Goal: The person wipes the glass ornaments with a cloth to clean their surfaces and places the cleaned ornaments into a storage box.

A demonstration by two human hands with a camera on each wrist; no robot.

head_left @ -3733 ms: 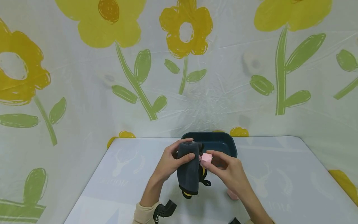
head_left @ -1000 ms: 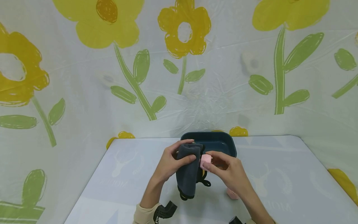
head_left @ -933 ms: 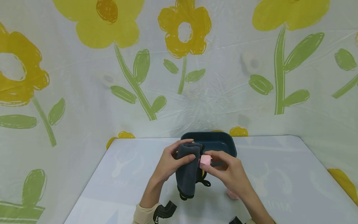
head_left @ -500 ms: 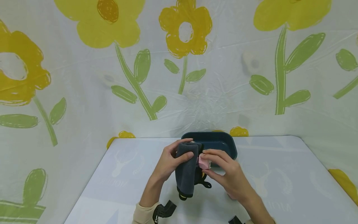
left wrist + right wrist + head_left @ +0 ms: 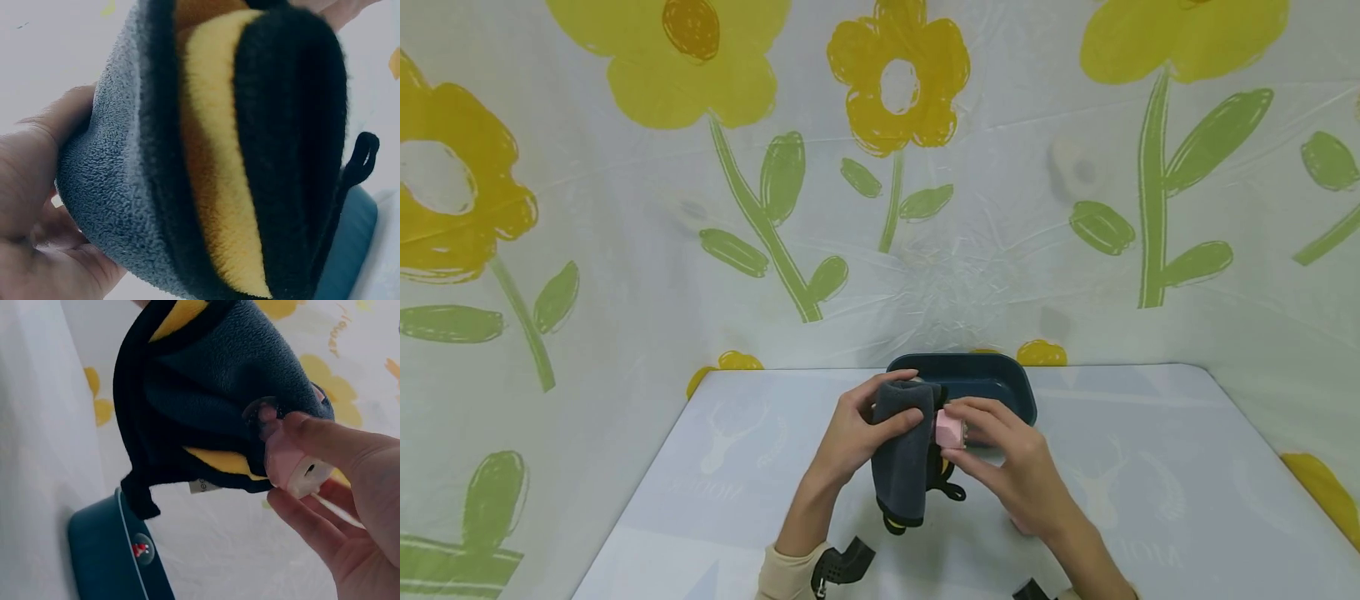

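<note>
A folded microfiber towel (image 5: 898,467), dark grey with a yellow inner side, black edging and a hanging loop, is held up above the table. My left hand (image 5: 859,429) grips it, thumb across the front; its yellow layer (image 5: 215,150) shows between the folds. Between thumb and fingers, my right hand (image 5: 1018,454) pinches a small pink faceted piece (image 5: 950,429) beside the towel's right edge. In the right wrist view, this pink piece (image 5: 284,459) has a clear disc at its towel end, close against the cloth, and a whitish slotted base with a pale strand.
Behind the hands stands a dark blue rectangular basin (image 5: 1000,385) on the white table (image 5: 737,467). A second pink object (image 5: 1021,527) lies on the table, mostly hidden by the right wrist. A flower-printed curtain (image 5: 985,208) hangs beyond the table.
The pink piece has turned in my right hand, whose fingers have shifted their hold on it. The towel has tilted slightly. My left hand keeps its grip and has barely moved.
</note>
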